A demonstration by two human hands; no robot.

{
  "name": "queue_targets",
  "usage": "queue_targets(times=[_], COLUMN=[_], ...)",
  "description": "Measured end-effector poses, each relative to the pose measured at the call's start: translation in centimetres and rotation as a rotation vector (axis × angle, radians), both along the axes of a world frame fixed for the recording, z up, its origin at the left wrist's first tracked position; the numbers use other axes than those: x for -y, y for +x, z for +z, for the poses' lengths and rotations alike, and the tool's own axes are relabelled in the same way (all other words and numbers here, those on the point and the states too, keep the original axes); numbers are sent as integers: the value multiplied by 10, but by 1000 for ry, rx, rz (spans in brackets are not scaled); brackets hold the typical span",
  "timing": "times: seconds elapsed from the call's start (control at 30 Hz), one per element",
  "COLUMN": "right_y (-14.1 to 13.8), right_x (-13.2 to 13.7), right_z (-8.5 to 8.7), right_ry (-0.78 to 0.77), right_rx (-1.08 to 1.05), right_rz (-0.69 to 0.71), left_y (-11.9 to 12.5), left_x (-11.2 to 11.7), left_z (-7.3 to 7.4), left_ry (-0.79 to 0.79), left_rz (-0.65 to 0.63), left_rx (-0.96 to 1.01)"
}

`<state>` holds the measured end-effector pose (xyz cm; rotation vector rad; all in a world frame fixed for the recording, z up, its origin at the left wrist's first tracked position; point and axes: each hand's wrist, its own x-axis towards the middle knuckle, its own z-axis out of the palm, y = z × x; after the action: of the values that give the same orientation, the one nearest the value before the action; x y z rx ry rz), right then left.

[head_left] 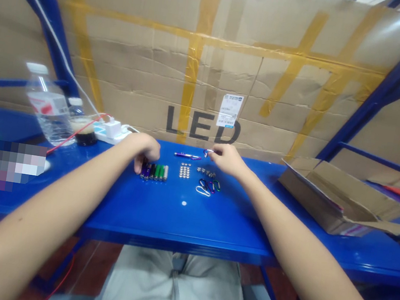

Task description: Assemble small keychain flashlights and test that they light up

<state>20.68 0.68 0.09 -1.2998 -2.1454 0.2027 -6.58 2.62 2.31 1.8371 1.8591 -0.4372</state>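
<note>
My left hand (pixel 148 152) bends over the left end of a row of small metallic tubes (pixel 157 172), in purple, black, green and silver. Its fingers are curled in at the dark tubes; what they grip, if anything, is hidden. Farther right, my right hand (pixel 227 159) pinches a small blue carabiner (pixel 207 151) with a silvery piece by it. Between the hands lies a purple pen-like stick (pixel 186 156). Below that stand small silvery round parts (pixel 185 170) in a grid. Several more metal parts (pixel 206 172) and loose carabiners (pixel 209 187) lie below my right hand.
A small white disc (pixel 184 203) lies on the blue table (pixel 173 226). An open cardboard box (pixel 328 199) stands at right. At left are a water bottle (pixel 48 107), a dark drink cup (pixel 85 134) and a power strip (pixel 112 131) with cables. Large cardboard (pixel 140 71) closes the back.
</note>
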Motion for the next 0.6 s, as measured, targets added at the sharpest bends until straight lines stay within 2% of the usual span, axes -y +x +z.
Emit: queue_targets(times=[0.2,0.27,0.37,0.43,0.5,0.6], right_y=[-1,-1,-2,-3,-4,-4], right_x=[1,0,-1,-1,-1,-2], right_z=[0,-1,-4,-5,-5,-6], right_ry=[-7,-30,-60,-60,-51,-34], right_rx=[6,7,5,4,9,29], right_rz=[0,6,35,43,37,28], left_y=[3,2,5,13,24,39], left_x=[4,0,-10,-16,-20,-22], left_z=[5,5,-4,-15,-29,-45], left_ry=[9,114,482,673,693,713], left_rz=[31,-4,-184,-345,-523,-661], left_rx=[-44,-127,-95,141,349,458])
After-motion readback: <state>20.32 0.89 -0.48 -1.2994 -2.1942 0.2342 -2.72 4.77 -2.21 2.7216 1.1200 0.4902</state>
